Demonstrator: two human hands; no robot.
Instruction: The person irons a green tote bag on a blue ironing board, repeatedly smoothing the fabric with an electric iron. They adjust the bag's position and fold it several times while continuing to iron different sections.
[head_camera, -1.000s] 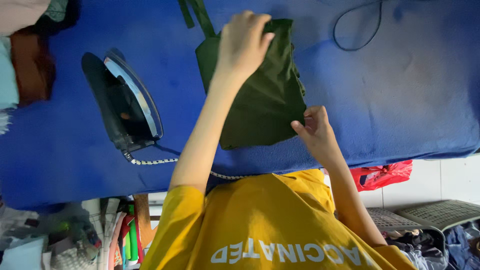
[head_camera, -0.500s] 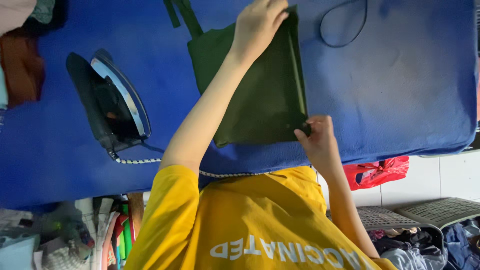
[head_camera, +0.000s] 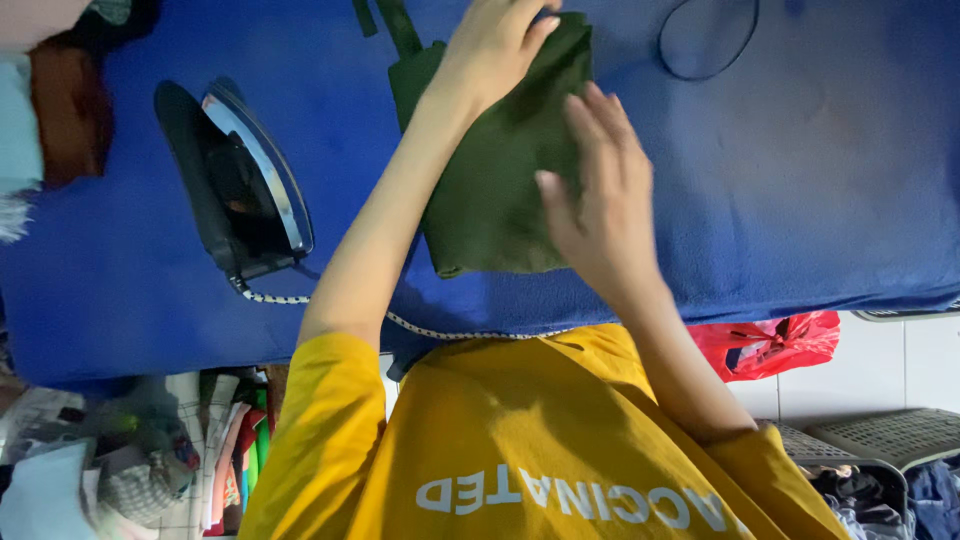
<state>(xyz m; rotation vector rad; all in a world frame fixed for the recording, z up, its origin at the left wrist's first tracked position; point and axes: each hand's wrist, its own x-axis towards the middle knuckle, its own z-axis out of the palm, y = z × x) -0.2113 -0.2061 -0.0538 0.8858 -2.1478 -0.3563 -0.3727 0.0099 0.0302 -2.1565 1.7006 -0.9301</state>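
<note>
Pressing down on a folded dark green garment (head_camera: 500, 190) was the step in hand, by my read: a smooth-and-flatten pass on a fold already made.

- Garment lay on the blue-covered table (head_camera: 820, 170), upper centre of the frame, with a strap end trailing off toward the top edge.
- Left hand (head_camera: 490, 45) sat on the garment's far end at the top of the frame, fingers bent over the cloth. Couldn't tell whether it pinched the edge or only pressed.
- Right hand (head_camera: 600, 195) lay wide and flat on the garment's right half, fingers spread, holding nothing.
- Iron (head_camera: 235, 185) stood tipped on the table at left, soleplate showing, well apart from the garment and untouched. Its braided cord (head_camera: 430, 328) ran along the near table edge.
- Thin black cable loop (head_camera: 705, 40) lay upper right; red plastic bag (head_camera: 770, 340) and grey baskets (head_camera: 890, 435) sat below the table at lower right.

Judgement on any next move: the layers looked stacked but loose at the lower end, so one palm would need to keep them pinned while the other worked. The iron would need a reach to frame left, clear of the cord.
</note>
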